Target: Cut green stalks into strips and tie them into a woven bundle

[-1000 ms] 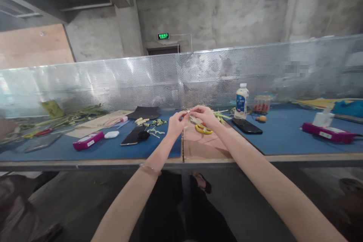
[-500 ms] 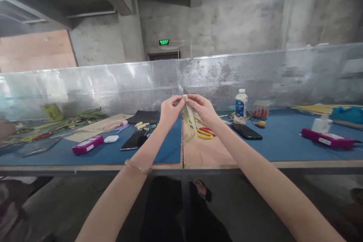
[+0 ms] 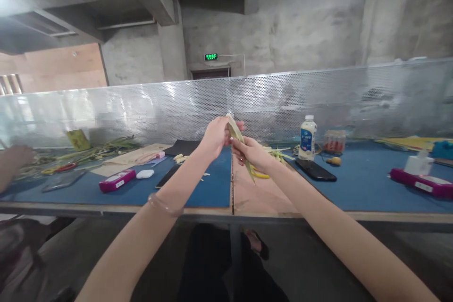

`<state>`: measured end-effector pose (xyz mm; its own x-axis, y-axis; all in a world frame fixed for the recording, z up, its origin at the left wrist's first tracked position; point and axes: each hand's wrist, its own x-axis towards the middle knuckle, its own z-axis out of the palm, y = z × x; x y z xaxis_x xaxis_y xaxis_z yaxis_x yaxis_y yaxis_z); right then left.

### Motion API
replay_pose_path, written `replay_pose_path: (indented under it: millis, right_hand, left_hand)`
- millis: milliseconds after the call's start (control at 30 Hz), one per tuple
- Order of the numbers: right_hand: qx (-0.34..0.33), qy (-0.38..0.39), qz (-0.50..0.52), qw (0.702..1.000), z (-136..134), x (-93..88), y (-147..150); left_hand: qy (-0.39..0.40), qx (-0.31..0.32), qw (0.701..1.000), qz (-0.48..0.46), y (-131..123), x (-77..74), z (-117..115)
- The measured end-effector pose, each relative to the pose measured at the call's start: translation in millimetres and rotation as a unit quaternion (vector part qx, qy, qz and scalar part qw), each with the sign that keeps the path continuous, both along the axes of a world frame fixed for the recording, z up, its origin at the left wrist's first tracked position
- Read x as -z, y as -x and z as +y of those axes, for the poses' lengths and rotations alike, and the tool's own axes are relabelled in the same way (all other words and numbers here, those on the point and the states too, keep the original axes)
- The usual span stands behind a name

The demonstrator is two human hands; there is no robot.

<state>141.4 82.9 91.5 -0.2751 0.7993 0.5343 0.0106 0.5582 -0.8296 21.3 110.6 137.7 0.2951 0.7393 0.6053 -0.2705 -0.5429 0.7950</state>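
A pale green, flattened leaf strip [image 3: 235,129], like a husk, slants down between my two hands above the table. Its upper end is gripped by my left hand [image 3: 216,135], which wears a clear bangle at the wrist. Lower down, my right hand [image 3: 252,152] pinches the same strip, and the pointed tip hangs below the fingers. Behind my right hand, yellow-handled scissors [image 3: 261,174] lie partly hidden on a brown sheet [image 3: 269,196]. Beyond them are loose shredded green strips [image 3: 279,153].
Right of my hands stand a white-capped bottle [image 3: 307,139] and a black phone [image 3: 316,170]. A purple device [image 3: 117,180], a white case [image 3: 145,174] and paper sheets lie on the left. Another person's hand [image 3: 17,158] is at the far left. A perforated metal screen [image 3: 170,108] runs behind the table.
My hands have gone from pinching together at the strip's top to holding it at separate heights, the right one lower. The strip now slants to the right. Another person's hand has come further into view.
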Motion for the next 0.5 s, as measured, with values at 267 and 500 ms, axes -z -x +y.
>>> replay_pose_path:
  millis: [267,500]
  right_hand:
    - [0.021,0.045,-0.013,0.999,-4.9,-9.2,7.8]
    - [0.084,0.053,-0.079,0.992,3.3,-0.5,-8.5]
  left_hand:
    - [0.16,0.02,0.978,-0.13,20.2,-37.1,33.8]
    - [0.21,-0.031,0.947,-0.242,42.0,-27.4,44.7]
